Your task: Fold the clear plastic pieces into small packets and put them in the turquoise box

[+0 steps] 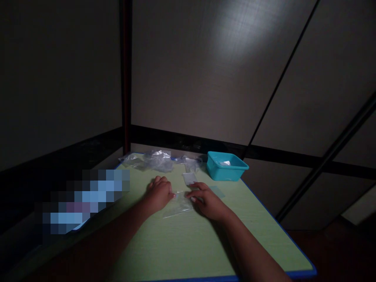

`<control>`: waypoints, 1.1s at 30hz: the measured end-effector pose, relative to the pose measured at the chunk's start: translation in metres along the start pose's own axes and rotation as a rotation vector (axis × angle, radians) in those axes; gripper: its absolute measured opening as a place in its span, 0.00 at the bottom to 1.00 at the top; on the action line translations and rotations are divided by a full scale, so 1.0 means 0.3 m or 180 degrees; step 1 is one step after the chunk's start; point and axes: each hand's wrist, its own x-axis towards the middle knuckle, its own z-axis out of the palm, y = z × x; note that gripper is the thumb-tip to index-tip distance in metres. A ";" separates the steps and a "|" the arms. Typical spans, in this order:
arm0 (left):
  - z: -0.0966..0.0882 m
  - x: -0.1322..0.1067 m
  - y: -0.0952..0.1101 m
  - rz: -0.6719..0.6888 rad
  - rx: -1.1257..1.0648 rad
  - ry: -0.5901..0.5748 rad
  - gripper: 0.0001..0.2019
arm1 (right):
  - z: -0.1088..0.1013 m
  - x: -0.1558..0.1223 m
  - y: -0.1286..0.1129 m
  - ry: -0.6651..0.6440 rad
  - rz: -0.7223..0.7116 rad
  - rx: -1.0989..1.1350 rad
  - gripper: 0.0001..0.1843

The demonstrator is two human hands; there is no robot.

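Clear plastic bag (179,207) flat on the green table (188,246), between both hands. Left hand (159,192) curled, thumb at bag's upper left; can't tell if it's gripping. Right hand (210,201) loosely spread, fingertips at upper right. Bag's thin, see-through, shiny, slightly wrinkled.

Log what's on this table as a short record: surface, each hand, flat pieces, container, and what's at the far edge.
Surface: pale green tabletop with blue edging
Left hand: curled, thumb at a flat, clear plastic bag; grip unclear
Right hand: fingers bent over the bag's right side; contact unclear
Flat pieces: small whitish rectangle just beyond the right hand; pale blue-green rectangle to its right
Container: turquoise plastic basket, far right, something whitish inside
Far edge: crumpled clear plastic
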 end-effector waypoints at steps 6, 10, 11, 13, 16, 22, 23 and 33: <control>-0.004 0.007 0.000 0.0003 -0.0498 -0.0117 0.02 | 0.013 0.003 -0.005 0.0136 -0.0055 0.0060 0.18; 0.024 0.016 -0.007 -0.0067 -0.0955 -0.0249 0.04 | 0.014 0.001 -0.008 0.0125 -0.0076 0.0040 0.17; 0.030 0.017 -0.008 -0.0088 -0.1053 -0.0275 0.06 | 0.014 0.001 -0.007 0.0123 -0.0097 0.0052 0.17; 0.039 0.018 -0.006 -0.0137 -0.1216 -0.0299 0.10 | 0.014 0.004 -0.006 0.0141 -0.0130 0.0092 0.16; 0.039 0.018 0.002 -0.0194 -0.1416 -0.0320 0.14 | 0.015 0.011 -0.002 0.0325 -0.0079 0.0170 0.14; 0.033 0.021 0.012 -0.0070 -0.1714 -0.0517 0.10 | 0.030 0.034 0.006 0.0401 0.0095 0.0034 0.17; 0.033 0.022 0.013 -0.0038 -0.1719 -0.0520 0.09 | 0.035 0.038 0.006 0.0347 0.0044 0.0026 0.18; 0.023 0.022 0.014 0.0050 -0.1594 -0.0336 0.06 | 0.043 0.057 0.013 0.0315 0.0299 -0.0199 0.04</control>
